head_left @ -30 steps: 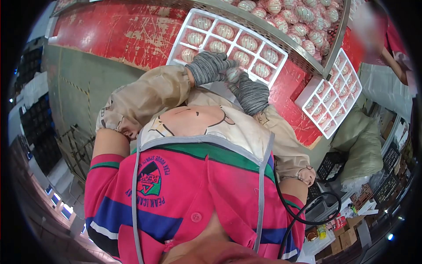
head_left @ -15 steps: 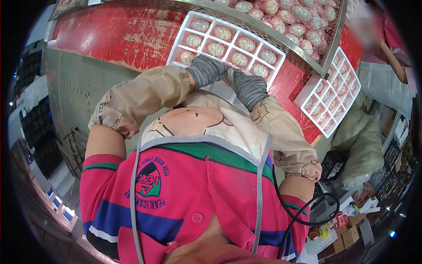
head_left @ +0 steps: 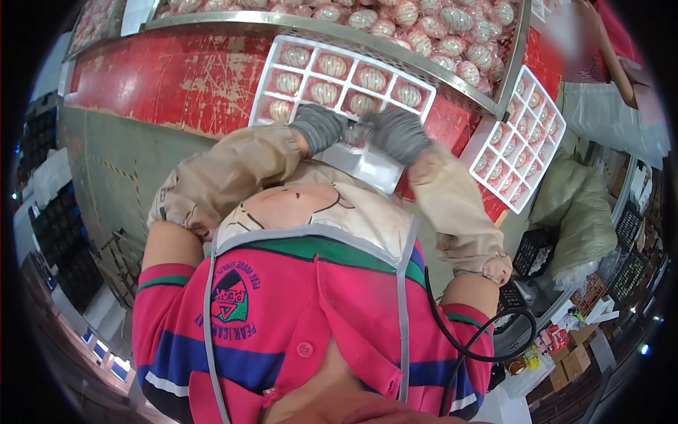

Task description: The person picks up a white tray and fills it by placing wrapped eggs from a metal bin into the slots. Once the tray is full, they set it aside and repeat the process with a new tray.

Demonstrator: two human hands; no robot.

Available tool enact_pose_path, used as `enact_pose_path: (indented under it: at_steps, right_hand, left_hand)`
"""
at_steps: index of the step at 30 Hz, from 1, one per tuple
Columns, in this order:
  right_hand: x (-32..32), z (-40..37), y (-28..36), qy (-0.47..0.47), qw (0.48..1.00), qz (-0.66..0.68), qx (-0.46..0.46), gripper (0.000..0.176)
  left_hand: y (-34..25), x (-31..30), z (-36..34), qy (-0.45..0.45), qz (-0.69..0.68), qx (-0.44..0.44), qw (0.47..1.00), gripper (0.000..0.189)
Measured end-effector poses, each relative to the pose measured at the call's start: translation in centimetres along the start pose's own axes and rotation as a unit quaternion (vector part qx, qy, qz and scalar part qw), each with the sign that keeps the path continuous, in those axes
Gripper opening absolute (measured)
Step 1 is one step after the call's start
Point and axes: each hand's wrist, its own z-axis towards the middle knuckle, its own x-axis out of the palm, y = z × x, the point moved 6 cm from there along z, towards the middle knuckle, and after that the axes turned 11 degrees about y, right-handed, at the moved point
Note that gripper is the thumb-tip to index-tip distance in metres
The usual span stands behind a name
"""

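Note:
A white divided tray (head_left: 429,106) lies on the red worktop, its compartments holding round striped items in clear and reddish wrapping. At the tray's near edge is my left hand (head_left: 319,128), in a grey knitted glove, with its fingers pointing inward. My right hand (head_left: 400,136), gloved alike and smeared by motion, faces it just to the right. Between the two hands shows a bit of a wrapped item (head_left: 355,133); which hand touches it is unclear. Below them, white trays (head_left: 374,168) are partly covered by my hands and sleeves.
A metal-edged bin (head_left: 487,106) full of wrapped items runs along the top. Another filled white tray (head_left: 518,141) lies to the right. Another person's arm (head_left: 616,67) is at the upper right. Sacks (head_left: 583,226) and crates stand at right.
The view has shifted, so tray and bin appear further left and lower. My right hand has moved a little away from my left, and the wrapped item and white trays between and below them show more.

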Motion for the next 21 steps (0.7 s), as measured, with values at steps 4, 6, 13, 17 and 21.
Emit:
enact_pose_path:
  at_steps: [4,6,13,17,21]
  right_hand:
    - [-13.7,-5.0,-8.1,-0.343,0.927,0.046,0.144,0.040]
    - [-14.0,-2.9,-13.0,-0.634,0.682,-0.324,-0.167,0.043]
    - [-18.2,1.6,-13.4,-0.176,0.958,-0.124,0.189,0.046]
    - [-15.6,-2.2,-12.4,-0.272,0.929,0.231,0.100,0.048]
    - [-5.4,-4.7,-7.0,-0.045,0.763,0.635,-0.110,0.055]
  left_hand:
    - [1.3,-0.3,-2.5,0.057,-0.102,0.010,0.993,0.027]
    - [2.5,-1.4,-3.6,-0.076,-0.277,0.033,0.957,0.031]
    - [3.5,-2.8,-5.0,-0.120,-0.334,-0.008,0.935,0.031]
    - [3.8,-3.8,-6.8,-0.165,-0.409,-0.006,0.897,0.030]
    - [1.8,-2.6,-6.2,-0.089,-0.586,0.037,0.804,0.035]
